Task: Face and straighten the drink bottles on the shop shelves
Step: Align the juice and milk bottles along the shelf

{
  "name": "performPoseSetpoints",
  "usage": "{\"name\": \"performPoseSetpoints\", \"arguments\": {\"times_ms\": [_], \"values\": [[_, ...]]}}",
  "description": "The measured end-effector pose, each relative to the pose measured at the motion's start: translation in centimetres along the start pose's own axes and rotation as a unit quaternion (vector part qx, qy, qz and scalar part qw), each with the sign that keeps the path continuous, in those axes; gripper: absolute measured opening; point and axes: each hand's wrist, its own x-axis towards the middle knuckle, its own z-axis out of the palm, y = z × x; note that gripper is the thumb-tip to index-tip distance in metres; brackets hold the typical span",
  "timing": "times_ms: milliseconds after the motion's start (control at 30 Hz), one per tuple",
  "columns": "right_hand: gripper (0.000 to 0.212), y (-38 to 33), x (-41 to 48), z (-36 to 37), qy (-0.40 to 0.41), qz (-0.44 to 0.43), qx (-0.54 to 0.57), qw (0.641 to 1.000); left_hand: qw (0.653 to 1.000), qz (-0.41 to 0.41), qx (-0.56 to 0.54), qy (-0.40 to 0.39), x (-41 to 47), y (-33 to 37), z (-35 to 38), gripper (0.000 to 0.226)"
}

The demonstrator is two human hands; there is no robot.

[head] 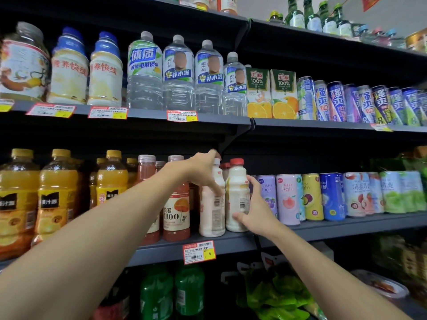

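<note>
Head: left fingers point(215, 184) (right fingers point(251, 183) too) grip bottles point(236, 189).

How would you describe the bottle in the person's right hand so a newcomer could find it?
On the shelf with the orange juice bottles, two milky bottles stand just left of the pastel cans. It is the right-hand bottle, gripped by the right hand: its cap is red, its neighbour's white.
</note>
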Motion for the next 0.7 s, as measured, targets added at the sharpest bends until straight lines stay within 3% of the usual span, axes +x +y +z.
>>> {"name": "performPoseSetpoints", "arguments": {"times_ms": [200,367,533,700], "values": [[0.112,0.1,0.1,0.1,0.0,-0.004,0.005,1.0,1.0,0.011,0.001,0.028,-0.7,-0.1,0.8,0.11],[0.112,0.0,0.1,0.1,-0.002,-0.003,0.001,1.0,0.994,0.013,0.067,0.086,-1.0,0.8,2.1,0.093],[0.112,0.0,0.0,0.1,-0.002,-0.004,0.004,1.0,0.997,0.001,0.072,-0.019,-0.9,1.0,0.2,0.119],[0.111,0.1,0.0,0.1,-0.004,-0.003,0.009,1.0,0.996,0.014,0.083,-0.003,-1.8,0.6,0.0,0.123]]}}
